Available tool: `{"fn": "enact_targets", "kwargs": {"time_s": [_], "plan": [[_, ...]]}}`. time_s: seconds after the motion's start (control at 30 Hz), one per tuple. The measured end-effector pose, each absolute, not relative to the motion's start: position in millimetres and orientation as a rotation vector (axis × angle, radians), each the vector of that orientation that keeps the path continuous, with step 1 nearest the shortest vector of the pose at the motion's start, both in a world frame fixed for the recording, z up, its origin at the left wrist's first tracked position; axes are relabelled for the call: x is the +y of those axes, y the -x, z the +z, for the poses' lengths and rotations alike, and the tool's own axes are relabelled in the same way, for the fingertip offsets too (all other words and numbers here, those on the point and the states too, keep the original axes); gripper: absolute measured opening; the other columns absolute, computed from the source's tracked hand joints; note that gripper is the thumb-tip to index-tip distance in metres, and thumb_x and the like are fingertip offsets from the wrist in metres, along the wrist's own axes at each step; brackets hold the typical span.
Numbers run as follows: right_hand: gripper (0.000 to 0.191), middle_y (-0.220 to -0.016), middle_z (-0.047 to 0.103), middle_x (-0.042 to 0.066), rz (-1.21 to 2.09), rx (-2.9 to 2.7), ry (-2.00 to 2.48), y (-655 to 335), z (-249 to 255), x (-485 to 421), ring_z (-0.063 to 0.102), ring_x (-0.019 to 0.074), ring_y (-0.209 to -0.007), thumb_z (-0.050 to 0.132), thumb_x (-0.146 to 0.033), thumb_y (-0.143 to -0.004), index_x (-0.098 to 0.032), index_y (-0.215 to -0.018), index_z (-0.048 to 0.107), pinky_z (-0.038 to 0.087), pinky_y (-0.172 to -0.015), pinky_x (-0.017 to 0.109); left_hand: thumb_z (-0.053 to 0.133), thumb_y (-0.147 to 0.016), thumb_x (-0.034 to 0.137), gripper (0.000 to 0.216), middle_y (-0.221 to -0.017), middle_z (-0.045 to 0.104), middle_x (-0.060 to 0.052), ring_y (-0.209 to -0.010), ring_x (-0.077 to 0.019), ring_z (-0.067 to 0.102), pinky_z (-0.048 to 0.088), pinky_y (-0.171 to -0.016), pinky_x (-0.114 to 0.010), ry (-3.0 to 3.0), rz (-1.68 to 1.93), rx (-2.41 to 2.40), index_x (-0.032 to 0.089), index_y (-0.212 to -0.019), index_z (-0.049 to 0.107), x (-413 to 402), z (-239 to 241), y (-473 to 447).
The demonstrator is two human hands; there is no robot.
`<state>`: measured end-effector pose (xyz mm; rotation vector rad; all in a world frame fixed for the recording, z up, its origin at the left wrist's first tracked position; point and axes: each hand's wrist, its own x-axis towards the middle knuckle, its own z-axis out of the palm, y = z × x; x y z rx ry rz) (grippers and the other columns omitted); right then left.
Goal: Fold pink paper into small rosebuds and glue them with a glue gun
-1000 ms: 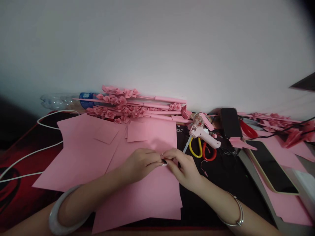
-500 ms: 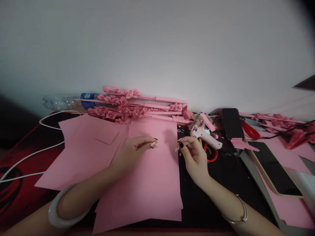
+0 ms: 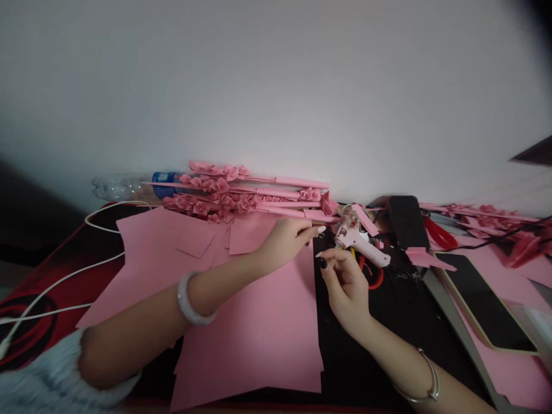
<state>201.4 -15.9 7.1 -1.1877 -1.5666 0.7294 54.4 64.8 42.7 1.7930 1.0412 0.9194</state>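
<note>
My left hand [image 3: 287, 242] reaches across the sheets of pink paper [image 3: 254, 333], thumb and fingers drawn together near the black mat. If anything is in that pinch, it is too small to make out. Just to its right, my right hand [image 3: 348, 287] is raised over the mat with thumb and forefinger closed; what they hold, if anything, does not show. A small gap separates the fingertips of both hands. Beyond my right fingers lies a pale pink glue gun [image 3: 362, 244]. Red-handled scissors [image 3: 376, 280] lie partly under it.
Pink paper flower stems [image 3: 233, 198] lie along the wall beside a clear plastic bottle [image 3: 118, 187]. To the right are a black phone [image 3: 406, 221], a larger phone [image 3: 489, 305] and more pink flowers [image 3: 478, 215]. A white cable [image 3: 101, 259] loops at left.
My left hand has moved right and slightly away from me, closing most of the gap to my right hand. The right hand has shifted slightly down and right. The view has shifted slightly.
</note>
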Motion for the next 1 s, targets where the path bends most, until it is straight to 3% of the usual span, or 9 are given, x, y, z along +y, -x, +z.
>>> {"fn": "enact_targets", "kwargs": {"time_s": [0.07, 0.13, 0.23, 0.3, 0.4, 0.5, 0.67, 1.0], "plan": [[0.011, -0.067, 0.042, -0.003, 0.722, -1.572, 1.191, -202, 7, -16, 0.038, 0.0138, -0.056, 0.047, -0.021, -0.092, -0.023, -0.100, 0.054, 0.030, -0.053, 0.026, 0.046, -0.088, 0.013, 0.026, -0.059, 0.059, 0.001, -0.054, -0.0102, 0.054, 0.042, -0.054, -0.021, -1.729, 0.854, 0.938, 0.014, -0.067, 0.060, 73, 40, -68], [0.011, -0.067, 0.041, -0.003, 0.725, -1.572, 1.196, -202, 7, -16, 0.037, 0.0142, -0.056, 0.046, -0.020, -0.093, -0.023, -0.100, 0.053, 0.030, -0.054, 0.027, 0.040, -0.088, 0.005, 0.027, -0.089, 0.070, -0.005, -0.071, -0.0119, 0.064, 0.049, -0.064, -0.022, -1.669, 0.818, 0.847, 0.013, -0.099, 0.063, 79, 37, -77], [0.013, -0.068, 0.040, -0.002, 0.737, -1.574, 1.200, -201, 8, -16, 0.037, 0.0150, -0.058, 0.044, -0.020, -0.093, -0.024, -0.101, 0.054, 0.030, -0.054, 0.027, 0.042, -0.088, 0.004, 0.035, -0.118, 0.064, -0.010, -0.103, -0.0156, 0.061, 0.048, -0.084, -0.026, -1.672, 0.900, 0.817, 0.014, -0.117, 0.058, 82, 32, -79], [0.013, -0.070, 0.039, -0.002, 0.764, -1.569, 1.205, -200, 8, -16, 0.037, 0.0153, -0.059, 0.044, -0.021, -0.094, -0.024, -0.103, 0.053, 0.029, -0.054, 0.027, 0.044, -0.089, 0.008, 0.029, -0.112, 0.067, -0.008, -0.104, -0.0171, 0.061, 0.048, -0.085, -0.028, -1.701, 0.929, 0.833, 0.016, -0.112, 0.061, 79, 31, -71], [0.016, -0.074, 0.041, -0.001, 0.824, -1.532, 1.200, -199, 6, -16, 0.037, 0.0154, -0.061, 0.042, -0.022, -0.095, -0.025, -0.107, 0.051, 0.030, -0.055, 0.027, 0.043, -0.093, 0.020, 0.022, -0.088, 0.069, -0.006, -0.081, -0.0166, 0.065, 0.051, -0.073, -0.028, -1.740, 0.891, 0.908, 0.014, -0.092, 0.064, 64, 32, -54], [0.017, -0.081, 0.045, 0.000, 0.880, -1.500, 1.179, -198, 5, -15, 0.040, 0.0155, -0.066, 0.041, -0.022, -0.095, -0.026, -0.110, 0.049, 0.033, -0.057, 0.027, 0.043, -0.094, 0.019, 0.023, -0.076, 0.066, -0.002, -0.071, -0.0149, 0.061, 0.048, -0.067, -0.026, -1.922, 0.795, 0.960, 0.016, -0.085, 0.064, 41, 33, -39], [0.017, -0.078, 0.046, -0.001, 0.933, -1.510, 1.179, -196, 5, -16, 0.042, 0.0141, -0.064, 0.043, -0.020, -0.095, -0.026, -0.110, 0.048, 0.034, -0.057, 0.026, 0.049, -0.092, 0.014, 0.018, -0.095, 0.071, -0.004, -0.087, -0.0162, 0.064, 0.048, -0.079, -0.026, -2.086, 0.801, 0.923, 0.017, -0.099, 0.065, 14, 25, -28], [0.019, -0.068, 0.039, -0.005, 0.903, -1.560, 1.164, -195, 4, -16, 0.037, 0.0121, -0.058, 0.044, -0.017, -0.094, -0.024, -0.110, 0.047, 0.032, -0.055, 0.024, 0.055, -0.090, 0.013, 0.016, -0.094, 0.074, -0.001, -0.083, -0.0145, 0.067, 0.050, -0.078, -0.022, -2.132, 0.898, 0.973, 0.019, -0.096, 0.068, 6, 14, -27]]}}
